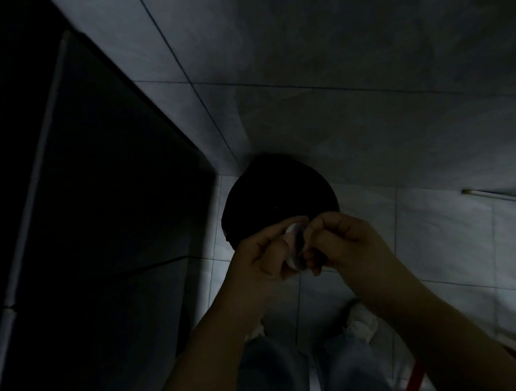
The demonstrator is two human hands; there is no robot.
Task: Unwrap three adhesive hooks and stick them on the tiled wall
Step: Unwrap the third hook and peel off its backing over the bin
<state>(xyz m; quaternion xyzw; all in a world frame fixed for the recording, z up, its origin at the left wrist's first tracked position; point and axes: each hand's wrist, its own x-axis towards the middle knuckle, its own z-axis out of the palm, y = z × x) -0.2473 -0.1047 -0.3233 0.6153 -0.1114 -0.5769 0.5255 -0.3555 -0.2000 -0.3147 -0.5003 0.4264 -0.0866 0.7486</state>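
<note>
In dim light both my hands meet in the middle of the view, low in front of me. My left hand [262,258] holds a small pale adhesive hook [296,245], seen edge-on, between curled fingers and thumb. My right hand [337,239] pinches the same hook from the right side. Whether the wrapper is still on it is too dark to tell. The grey tiled wall [346,54] rises ahead and to the right; I see no hooks on it.
A black round bin [277,193] stands on the floor in the corner just beyond my hands. A dark door or panel [90,216] fills the left. My jeans and white shoes [361,319] are below. A red object [414,377] sits at the lower right.
</note>
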